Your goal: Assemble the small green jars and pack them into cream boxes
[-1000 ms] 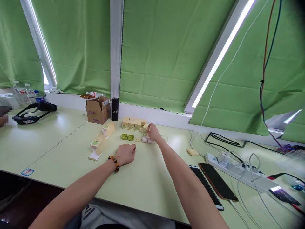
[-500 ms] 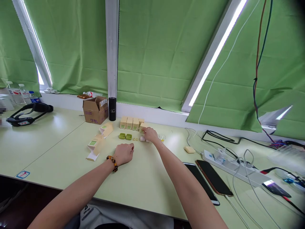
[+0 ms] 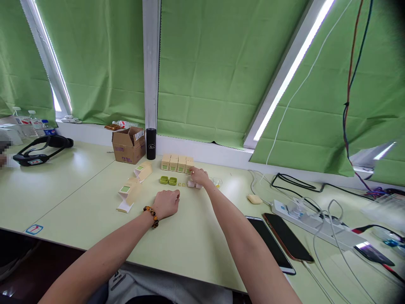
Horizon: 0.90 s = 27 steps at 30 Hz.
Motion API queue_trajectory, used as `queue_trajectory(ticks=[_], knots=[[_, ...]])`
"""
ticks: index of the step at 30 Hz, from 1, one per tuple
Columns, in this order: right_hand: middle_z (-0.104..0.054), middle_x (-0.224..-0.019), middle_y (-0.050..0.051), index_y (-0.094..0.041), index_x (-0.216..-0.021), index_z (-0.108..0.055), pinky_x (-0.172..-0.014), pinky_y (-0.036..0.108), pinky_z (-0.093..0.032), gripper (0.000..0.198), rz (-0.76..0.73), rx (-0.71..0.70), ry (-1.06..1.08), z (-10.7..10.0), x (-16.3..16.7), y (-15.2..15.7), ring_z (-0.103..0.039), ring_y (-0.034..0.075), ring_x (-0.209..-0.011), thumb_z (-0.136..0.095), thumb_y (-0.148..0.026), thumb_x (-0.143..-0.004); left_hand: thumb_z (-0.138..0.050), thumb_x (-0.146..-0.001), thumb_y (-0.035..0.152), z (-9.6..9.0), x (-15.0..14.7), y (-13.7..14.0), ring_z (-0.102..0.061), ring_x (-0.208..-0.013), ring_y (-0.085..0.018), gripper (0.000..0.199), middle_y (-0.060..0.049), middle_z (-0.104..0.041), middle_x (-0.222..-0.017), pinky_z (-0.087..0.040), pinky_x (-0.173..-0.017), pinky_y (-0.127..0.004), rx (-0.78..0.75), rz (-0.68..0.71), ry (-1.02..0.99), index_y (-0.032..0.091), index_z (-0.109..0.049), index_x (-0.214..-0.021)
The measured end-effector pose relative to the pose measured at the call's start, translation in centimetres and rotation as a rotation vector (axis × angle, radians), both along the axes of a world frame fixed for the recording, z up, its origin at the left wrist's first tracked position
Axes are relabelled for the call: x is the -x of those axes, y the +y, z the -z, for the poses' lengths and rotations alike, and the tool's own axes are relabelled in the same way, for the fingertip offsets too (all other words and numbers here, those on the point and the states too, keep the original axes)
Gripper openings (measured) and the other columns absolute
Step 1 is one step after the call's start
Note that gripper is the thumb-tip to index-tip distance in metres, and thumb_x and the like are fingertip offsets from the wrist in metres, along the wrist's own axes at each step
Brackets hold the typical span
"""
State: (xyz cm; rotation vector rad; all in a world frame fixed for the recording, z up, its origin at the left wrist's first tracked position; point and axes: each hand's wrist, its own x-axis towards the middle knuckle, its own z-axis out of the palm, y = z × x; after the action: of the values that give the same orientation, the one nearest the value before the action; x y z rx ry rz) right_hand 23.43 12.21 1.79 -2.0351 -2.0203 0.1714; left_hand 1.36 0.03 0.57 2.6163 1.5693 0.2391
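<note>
My right hand (image 3: pixel 200 176) reaches to the right end of a row of small cream boxes with green squares. Its fingers are closed on the end box (image 3: pixel 190 162), which stands in line with the others. Resting on the table, my left hand (image 3: pixel 167 203) is curled into a loose fist, with nothing visible in it. Between the hands are two small green open containers (image 3: pixel 168 180), tiny yellowish pieces (image 3: pixel 181 184) and pale pink cylindrical pieces (image 3: pixel 191 184), partly beneath my right hand. Left of them lie two unfolded cream boxes (image 3: pixel 129 190) with green squares.
A cardboard carton (image 3: pixel 128 145) and a black tumbler (image 3: pixel 151 143) stand at the back. Two phones (image 3: pixel 287 236), a power strip (image 3: pixel 329 230) and loose cables lie on the right. A black headset (image 3: pixel 44 150) sits far left, near part of another person.
My right hand has moved the end box back and left into the row, uncovering more of the pink pieces. My left hand has stayed in place; the view has shifted slightly.
</note>
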Motion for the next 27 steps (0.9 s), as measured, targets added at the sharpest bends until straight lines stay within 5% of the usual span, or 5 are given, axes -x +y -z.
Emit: queue_trajectory(ticks=[8,13,17,20,27], knots=[[-0.067,-0.126,0.007,-0.027,-0.123,-0.061,-0.097,0.041,-0.039,0.035,-0.006,-0.037,0.006,-0.7,0.6,-1.2,-0.053,0.029,-0.12,-0.051,-0.02,-0.089,-0.043,-0.096,0.031,-0.1,0.1,-0.1,-0.07,-0.092,-0.029,0.025,-0.01,-0.074,-0.097,-0.048,-0.076,-0.038,-0.006,-0.001,-0.004,0.024,-0.063,-0.11],[-0.06,-0.136,0.011,-0.023,-0.12,-0.06,-0.099,0.04,-0.037,0.03,0.044,-0.214,0.009,-1.5,1.6,-5.4,-0.048,0.029,-0.127,-0.042,-0.02,-0.097,-0.043,-0.097,0.032,0.0,0.1,0.0,-0.07,-0.091,-0.03,0.025,-0.011,-0.074,-0.099,-0.047,-0.077,-0.038,-0.013,0.002,-0.003,0.024,-0.063,-0.109],[-0.067,-0.119,0.009,-0.025,-0.114,-0.058,-0.079,0.033,-0.041,0.024,-0.003,-0.252,0.044,0.1,3.1,-11.0,-0.06,0.024,-0.107,-0.039,-0.023,-0.1,-0.042,-0.097,0.033,-0.1,0.1,-0.1,-0.07,-0.091,-0.03,0.025,-0.011,-0.074,-0.098,-0.047,-0.076,-0.039,-0.022,-0.004,-0.007,0.025,-0.063,-0.109],[-0.072,-0.095,0.006,-0.026,-0.108,-0.058,-0.069,0.031,-0.036,0.014,-0.036,-0.084,0.008,2.2,4.2,-14.7,-0.065,0.024,-0.085,-0.048,-0.028,-0.099,-0.042,-0.097,0.033,-0.3,0.2,-0.3,-0.07,-0.094,-0.03,0.027,-0.011,-0.074,-0.1,-0.048,-0.078,-0.038,-0.016,-0.01,-0.016,0.024,-0.063,-0.11],[-0.073,-0.102,0.003,-0.027,-0.104,-0.057,-0.066,0.029,-0.032,0.01,-0.166,-0.116,-0.029,3.5,4.9,-16.8,-0.066,0.02,-0.09,-0.051,-0.025,-0.097,-0.042,-0.097,0.034,-0.1,0.4,-0.1,-0.069,-0.096,-0.028,0.027,-0.009,-0.075,-0.102,-0.048,-0.079,-0.037,-0.007,-0.012,-0.045,0.025,-0.065,-0.108]])
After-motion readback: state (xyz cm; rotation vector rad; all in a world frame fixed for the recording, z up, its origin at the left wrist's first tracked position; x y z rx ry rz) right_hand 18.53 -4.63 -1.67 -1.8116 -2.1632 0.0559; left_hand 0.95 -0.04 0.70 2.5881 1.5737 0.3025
